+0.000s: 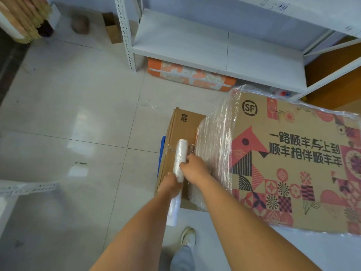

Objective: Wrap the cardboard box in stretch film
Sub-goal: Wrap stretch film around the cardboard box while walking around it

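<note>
Both our forearms reach forward over the glossy tiled floor (68, 118). Our left hand (170, 185) grips the white roll of clear stretch film (180, 163) around its middle, fingers curled round it. Our right hand (194, 165) pinches the roll's upper part. The roll stands just beside the film-covered end of the large printed cardboard box (289, 163), which rests on a plain brown carton (175, 153) before white metal shelving (214, 49).
</note>
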A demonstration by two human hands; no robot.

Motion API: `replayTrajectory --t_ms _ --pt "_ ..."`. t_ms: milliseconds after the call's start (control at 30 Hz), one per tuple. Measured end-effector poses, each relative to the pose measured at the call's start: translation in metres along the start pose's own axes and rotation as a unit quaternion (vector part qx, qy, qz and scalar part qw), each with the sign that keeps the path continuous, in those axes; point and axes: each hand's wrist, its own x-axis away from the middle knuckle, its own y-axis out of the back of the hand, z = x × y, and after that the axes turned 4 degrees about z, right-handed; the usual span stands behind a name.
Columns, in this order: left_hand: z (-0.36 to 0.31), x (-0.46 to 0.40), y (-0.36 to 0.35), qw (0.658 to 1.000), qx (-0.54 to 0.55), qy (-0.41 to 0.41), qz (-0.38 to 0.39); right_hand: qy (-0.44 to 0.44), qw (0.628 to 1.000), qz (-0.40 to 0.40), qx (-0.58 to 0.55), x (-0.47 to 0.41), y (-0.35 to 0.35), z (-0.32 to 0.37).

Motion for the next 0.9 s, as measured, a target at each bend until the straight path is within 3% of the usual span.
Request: replayTrajectory --t_ms 167,367,533,667,800,900 --pt "0.004 0.031 0.03 0.995 0.086 -0.014 -0.046 0.011 1.0 0.0 -0.017 0.015 0.005 0.008" --pt "-0.013 0.091 0.066 0.961 0.225 -0.115 -0.113 0.065 0.997 -0.012 -0.049 0.053 0.021 0.029" --pt "-0.051 0.156 0.083 0.949 0.182 -0.184 -0.18 0.095 0.99 -0.047 -0.09 0.087 0.039 0.049" --pt "-0.079 0.2 0.088 0.944 0.078 -0.223 -0.232 0.085 0.981 -0.113 -0.134 0.117 0.067 0.052" --pt "-0.101 0.241 0.095 0.94 0.002 -0.245 -0.236 0.091 0.975 -0.108 -0.173 0.141 0.099 0.047" --pt "-0.104 0.261 0.101 0.93 0.022 -0.293 -0.223 0.123 0.965 -0.09 -0.214 0.162 0.121 0.036"
